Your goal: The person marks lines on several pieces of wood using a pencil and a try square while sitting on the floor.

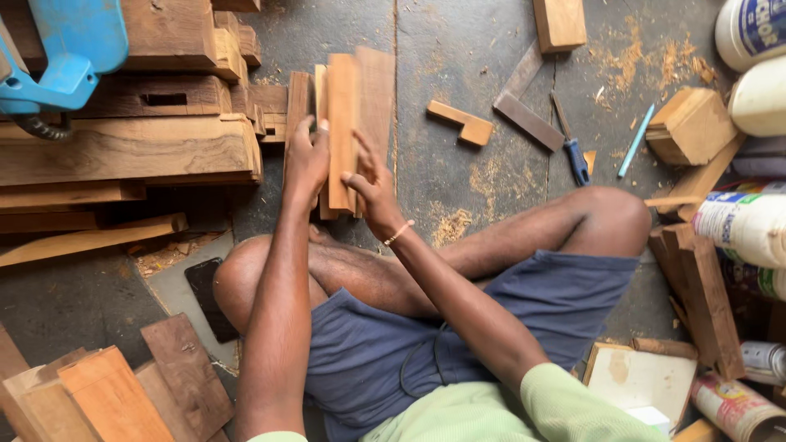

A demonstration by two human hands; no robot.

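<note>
At my far right, top corner, a white tub carries a blue label. Just below it stands a plain white jug. Lower along the right edge lies a white bottle with a colourful printed label. Bottom right, a tin can lies tilted, wrapped in red and cream. A dark phone lies on the floor by my left knee, screen blank.

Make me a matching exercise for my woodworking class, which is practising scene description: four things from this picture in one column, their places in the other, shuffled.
Things:
1. wooden strips
2. blue tool
3. screwdriver
4. dark phone

Places:
A. top-left corner, on stacked planks
B. on the floor beside the bent left knee
C. between the left hand and right hand
D. on the floor past the right knee, near a metal square

Pairs: 1-C, 2-A, 3-D, 4-B
</note>
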